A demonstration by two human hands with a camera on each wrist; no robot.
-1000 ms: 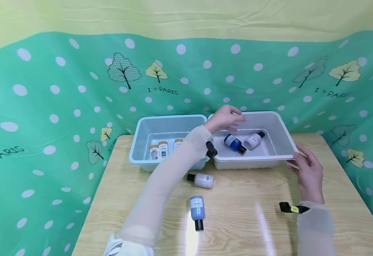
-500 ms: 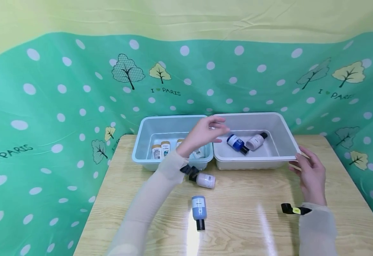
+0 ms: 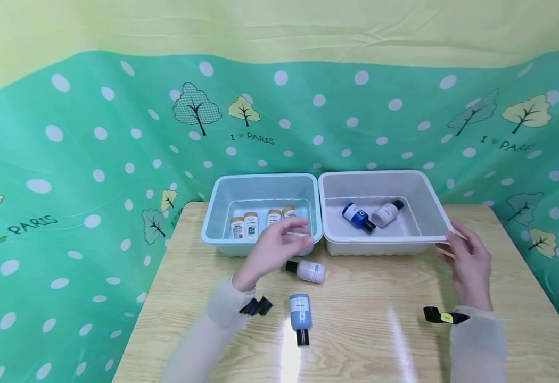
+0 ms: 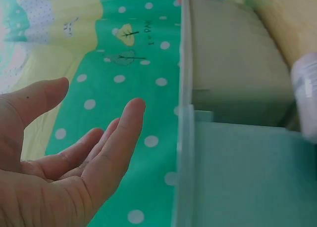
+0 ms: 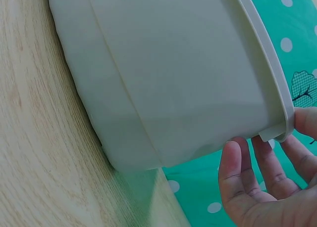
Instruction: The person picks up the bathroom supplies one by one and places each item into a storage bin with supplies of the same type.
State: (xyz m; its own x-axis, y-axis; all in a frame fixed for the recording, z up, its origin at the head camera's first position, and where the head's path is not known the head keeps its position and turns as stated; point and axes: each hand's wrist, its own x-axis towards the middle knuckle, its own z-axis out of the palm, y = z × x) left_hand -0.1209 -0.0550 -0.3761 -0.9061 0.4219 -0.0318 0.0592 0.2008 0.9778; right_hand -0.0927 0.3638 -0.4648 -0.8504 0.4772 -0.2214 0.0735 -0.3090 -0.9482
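My left hand (image 3: 271,251) hovers with loosely bent, parted fingers over the front of the pale blue bin (image 3: 233,183), holding nothing. Inside that bin stand several small white bottles (image 3: 251,226) with gold caps. My right hand (image 3: 471,266) grips the front right corner of the grey-white bin (image 3: 370,248), thumb over the rim, as the right wrist view also shows. In this bin lie a dark blue bottle (image 3: 356,215) and a pale pink bottle (image 3: 385,215), both black-capped. Another pale pink bottle (image 3: 311,272) lies on the table just below my left fingers. Nearer me lies a light blue bottle (image 3: 301,313).
Both bins stand side by side along the back of the wooden table (image 3: 370,319). A green dotted curtain (image 3: 356,122) hangs right behind and along both sides.
My left hand has drawn back from over the grey-white bin, leftward and toward me, to the front of the blue bin. My right hand keeps its grip on the corner.
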